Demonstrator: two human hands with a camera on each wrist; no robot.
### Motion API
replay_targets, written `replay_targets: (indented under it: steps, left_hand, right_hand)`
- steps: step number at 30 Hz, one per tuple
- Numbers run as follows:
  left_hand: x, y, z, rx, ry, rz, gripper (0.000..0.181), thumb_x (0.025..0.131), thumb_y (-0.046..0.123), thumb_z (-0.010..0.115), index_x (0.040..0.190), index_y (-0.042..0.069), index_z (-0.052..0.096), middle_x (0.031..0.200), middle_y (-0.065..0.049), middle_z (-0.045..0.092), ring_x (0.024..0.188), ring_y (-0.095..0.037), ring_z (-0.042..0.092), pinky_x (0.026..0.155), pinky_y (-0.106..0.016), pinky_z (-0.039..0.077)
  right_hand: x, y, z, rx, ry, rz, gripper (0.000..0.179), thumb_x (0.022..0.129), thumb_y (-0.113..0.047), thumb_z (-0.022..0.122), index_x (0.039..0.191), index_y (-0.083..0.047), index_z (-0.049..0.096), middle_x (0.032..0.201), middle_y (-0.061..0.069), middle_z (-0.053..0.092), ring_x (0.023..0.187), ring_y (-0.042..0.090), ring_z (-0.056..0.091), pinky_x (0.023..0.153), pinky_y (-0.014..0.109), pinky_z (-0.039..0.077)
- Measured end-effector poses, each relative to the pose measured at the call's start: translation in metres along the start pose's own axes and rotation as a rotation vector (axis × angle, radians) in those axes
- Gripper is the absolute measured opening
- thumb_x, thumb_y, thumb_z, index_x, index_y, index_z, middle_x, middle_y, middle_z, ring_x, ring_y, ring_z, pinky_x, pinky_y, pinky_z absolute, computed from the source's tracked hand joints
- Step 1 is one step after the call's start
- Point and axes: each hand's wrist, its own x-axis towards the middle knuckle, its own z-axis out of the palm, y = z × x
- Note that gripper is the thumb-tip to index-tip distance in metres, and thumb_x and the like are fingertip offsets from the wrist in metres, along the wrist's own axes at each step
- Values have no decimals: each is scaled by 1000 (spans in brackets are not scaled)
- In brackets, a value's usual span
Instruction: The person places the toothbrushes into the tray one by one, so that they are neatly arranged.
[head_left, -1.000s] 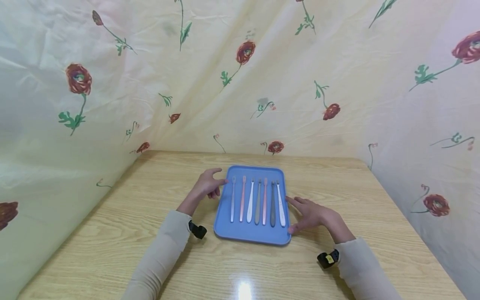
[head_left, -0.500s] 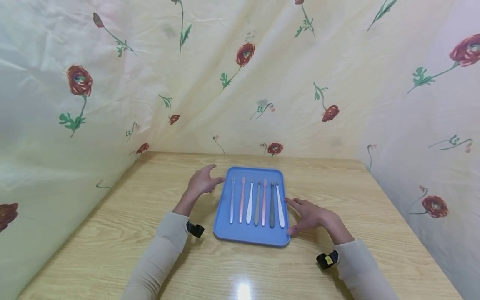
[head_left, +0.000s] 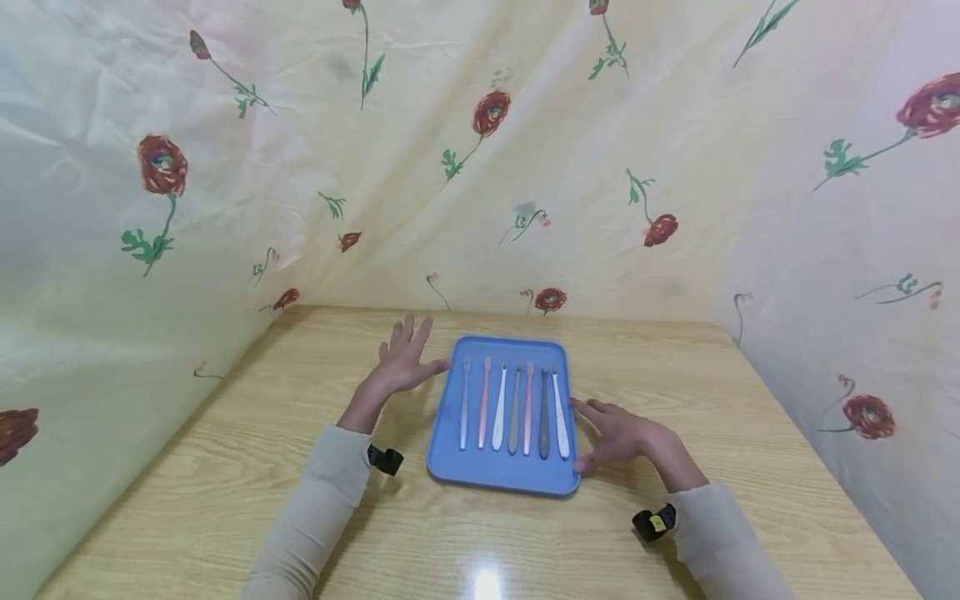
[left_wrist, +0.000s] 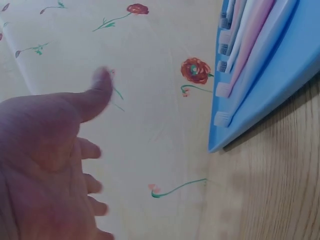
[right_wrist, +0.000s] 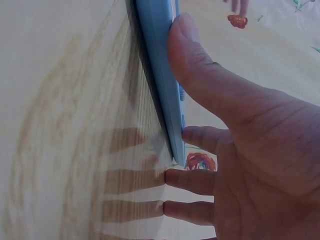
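Note:
A blue tray (head_left: 495,473) lies flat on the table with several toothbrushes side by side in it, bristle heads toward the far end. White, pink and grey handles show, such as the pink toothbrush (head_left: 483,408) and the dark grey toothbrush (head_left: 544,417). My left hand (head_left: 399,367) is raised just left of the tray, fingers spread and thumb pointing at its left rim; it holds nothing. At the tray's right side rests my right hand (head_left: 621,433), its thumb on the rim near the front corner. In the right wrist view its fingers (right_wrist: 192,181) extend straight along the tray's side.
The wood-grain table (head_left: 262,467) spreads around the tray on all sides. A flower-printed cloth (head_left: 420,167) hangs behind the table and along both sides. Each wrist wears a black camera, such as the left wrist camera (head_left: 386,460).
My left hand has shifted slightly left from the tray's left edge, its fingers unfolding and spreading upward. My right hand, the tray and the toothbrushes have stayed in place.

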Motion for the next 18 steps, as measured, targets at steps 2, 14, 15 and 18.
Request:
replay_targets:
  steps: [2,14,15,18]
  left_hand:
    - [0,-1,1,34,37,25,86,95,51,51,157,14,5,162,-16,-16,149,-41,-18,115,-71,-6]
    - [-2,-7,5,196,77,41,83,95,64,39,157,17,10,164,-11,-12,151,-38,-14,116,-69,-4]
    - [-2,-8,6,210,70,39,82,95,63,39,157,18,10,164,-12,-12,151,-38,-14,116,-69,-4]
    - [-1,-12,6,253,52,37,81,96,63,37,157,18,9,164,-13,-11,151,-39,-13,116,-70,-3]
  right_hand:
    - [0,0,1,-3,2,4,112,71,-56,77,156,-15,17,157,32,17,142,57,15,109,74,21]
    - [3,5,-1,29,67,-50,91,86,-53,64,154,-8,24,154,31,26,142,53,24,112,67,25]
    - [3,6,-1,27,88,-65,86,90,-51,61,153,-6,24,154,32,27,141,53,25,112,67,25]
    - [3,9,-2,-7,170,-93,76,96,-46,53,151,-1,27,151,35,29,140,56,24,110,69,26]
